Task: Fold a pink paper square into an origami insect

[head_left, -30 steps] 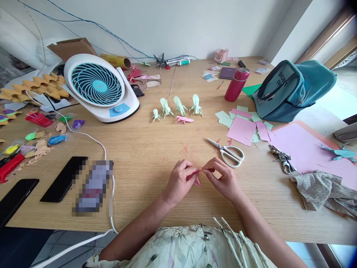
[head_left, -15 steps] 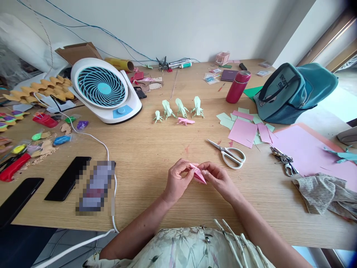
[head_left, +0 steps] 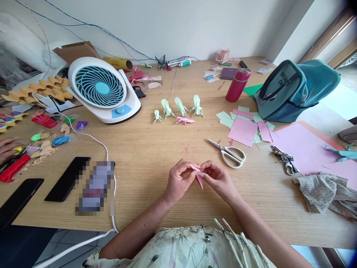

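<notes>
Your left hand (head_left: 179, 179) and right hand (head_left: 219, 179), each grip pinched on a folded pink paper (head_left: 199, 181), hold it over the table (head_left: 139, 178), nearer you than the scissors (head_left: 224, 149) and four green figures (head_left: 181, 107).

With the folded paper (head_left: 199, 180) between the left hand (head_left: 180, 180) and right hand (head_left: 219, 180) as clock centre and twelve toward the wall (head_left: 217, 26), the scissors (head_left: 233, 158) lie on the desk (head_left: 145, 160) near two, and five paper figures (head_left: 181, 107) sit just before twelve, one in front of the other four. The flask (head_left: 237, 85) stands at one, small sheets (head_left: 242, 131) lie between one and two with the bag (head_left: 295, 93) behind, keys (head_left: 285, 160) between two and three, cloth (head_left: 320, 188) at three. The fan (head_left: 102, 89) stands between ten and eleven, two flat devices (head_left: 67, 178) lie about nine, and another person's hand (head_left: 7, 148) is farther out past nine.
</notes>
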A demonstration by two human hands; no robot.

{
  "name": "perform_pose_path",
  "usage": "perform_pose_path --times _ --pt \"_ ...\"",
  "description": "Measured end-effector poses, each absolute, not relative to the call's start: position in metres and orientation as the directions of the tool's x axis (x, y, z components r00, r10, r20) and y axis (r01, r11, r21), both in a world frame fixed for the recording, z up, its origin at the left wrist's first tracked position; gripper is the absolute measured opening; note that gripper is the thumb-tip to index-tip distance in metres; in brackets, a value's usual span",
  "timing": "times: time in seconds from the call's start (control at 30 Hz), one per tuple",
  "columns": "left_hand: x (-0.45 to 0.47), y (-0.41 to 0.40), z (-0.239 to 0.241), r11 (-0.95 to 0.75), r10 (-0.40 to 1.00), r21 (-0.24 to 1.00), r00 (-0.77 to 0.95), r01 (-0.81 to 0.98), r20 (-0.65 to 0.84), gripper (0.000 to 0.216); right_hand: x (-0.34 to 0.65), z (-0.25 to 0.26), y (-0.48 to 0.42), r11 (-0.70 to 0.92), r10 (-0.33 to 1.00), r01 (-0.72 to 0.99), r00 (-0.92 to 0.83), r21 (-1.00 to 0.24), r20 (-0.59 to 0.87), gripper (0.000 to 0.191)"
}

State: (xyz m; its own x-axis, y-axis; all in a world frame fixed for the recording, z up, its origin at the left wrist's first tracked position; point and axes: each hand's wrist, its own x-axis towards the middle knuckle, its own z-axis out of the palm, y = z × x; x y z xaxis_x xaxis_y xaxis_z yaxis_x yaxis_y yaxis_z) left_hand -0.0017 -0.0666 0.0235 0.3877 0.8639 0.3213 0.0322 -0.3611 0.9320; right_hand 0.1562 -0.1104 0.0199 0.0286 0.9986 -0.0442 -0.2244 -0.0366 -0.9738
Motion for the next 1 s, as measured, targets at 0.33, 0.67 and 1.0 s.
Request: perform_pose_path --times 0.33,0.67,1.0 --pt "-0.001 -0.066 0.022 -0.391 0.854 0.92 0.374 0.007 0.36 0.003 0.156 0.012 -0.113 -0.091 0.993 -0.269 -0.098 -0.959 -0.067 0.038" --pt "-0.001 -0.065 0.023 -0.359 0.874 0.933 0.347 -0.013 0.341 0.006 0.154 0.014 -0.112 -0.091 0.992 -0.275 -0.11 -0.957 -0.062 0.04" --pt "-0.002 -0.063 0.021 -0.297 0.87 0.953 0.393 -0.062 0.297 0.015 0.153 0.008 -0.113 0.003 1.0 -0.285 -0.001 -0.958 0.003 0.036"
